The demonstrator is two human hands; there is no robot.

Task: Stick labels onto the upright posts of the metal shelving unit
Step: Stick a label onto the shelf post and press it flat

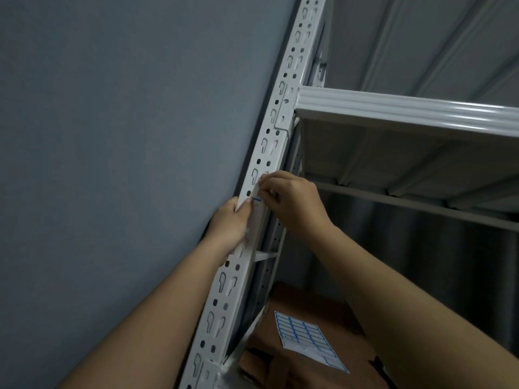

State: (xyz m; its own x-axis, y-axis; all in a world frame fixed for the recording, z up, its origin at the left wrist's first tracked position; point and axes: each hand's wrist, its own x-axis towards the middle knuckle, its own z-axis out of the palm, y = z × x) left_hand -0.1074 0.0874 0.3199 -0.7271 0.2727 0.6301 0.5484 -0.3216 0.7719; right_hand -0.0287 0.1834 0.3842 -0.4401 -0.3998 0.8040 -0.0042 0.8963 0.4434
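Label (257, 202), a small white paper sticker with a blue border line, sits against the front face of the white perforated metal upright post (276, 119), and both your hands are on it. Your right hand (292, 203) pinches its upper end between curled fingertips, so that grip is narrow and holding the label. Your left hand (230, 223) wraps the post's outer edge from the wall side, thumb laid along the label's lower part; its fingers are curled round the post. How much of the sticker is already stuck I cannot tell, since your fingers cover most of it.

The relation that counts: the label's long axis appears to run along the post's own axis, which leans up and to the right in this view, and the label lies between your two hands, the right above and the left below. The likely next move is to smooth it flat along that axis, and your left thumb is the nearer tool for pressing while the right keeps the top end aligned. Watch the keyhole slots and round holes; paper bridging one may lift.

The sheet of remaining blue-bordered labels (306, 336) lies well below on a brown cardboard box (309, 301) inside the shelving unit, under the ribbed white metal shelf (393, 108).
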